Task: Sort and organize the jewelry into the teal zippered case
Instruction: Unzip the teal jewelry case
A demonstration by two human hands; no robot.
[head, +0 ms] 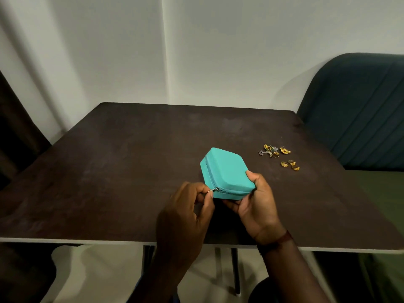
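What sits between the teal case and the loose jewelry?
Nothing. In the head view, only bare dark tabletop separates the teal case from the loose jewelry.

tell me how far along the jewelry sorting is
Nothing is sorted yet. The teal case looks zipped shut, held by the right hand while the left hand pinches the zipper pull. All the jewelry lies loose on the table.

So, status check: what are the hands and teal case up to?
Left hand pinches zipper pull; right hand grips teal case. Case not yet open. Jewelry loose on table to the right. Nothing in the way.
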